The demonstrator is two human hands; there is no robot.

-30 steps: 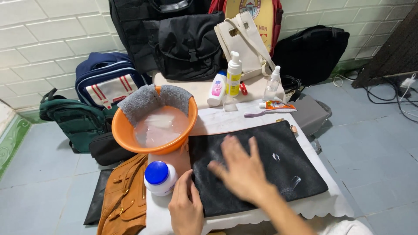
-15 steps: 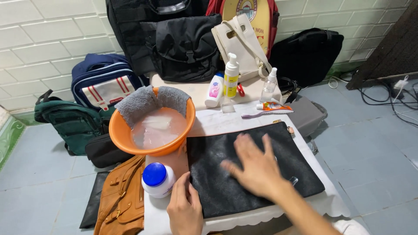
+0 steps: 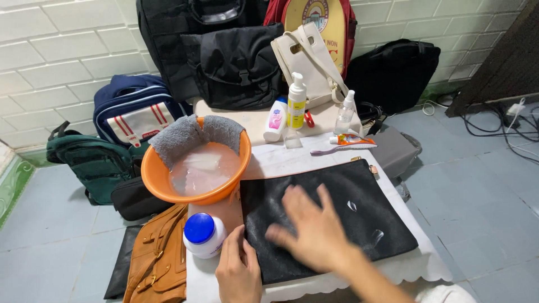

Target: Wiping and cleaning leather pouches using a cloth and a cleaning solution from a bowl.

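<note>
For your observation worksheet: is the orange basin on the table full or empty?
Partly full. The orange basin holds cloudy, whitish water below its rim, and a grey cloth hangs over its far edge.

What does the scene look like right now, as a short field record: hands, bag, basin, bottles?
left hand: rests on the near left edge of the black flat bag
right hand: flat on the bag, fingers spread, blurred
basin: orange, holds cloudy water, grey cloth draped over its rim
jar: white with blue lid, beside the left hand
behind the bag: bottles, tube, toothbrush
</note>
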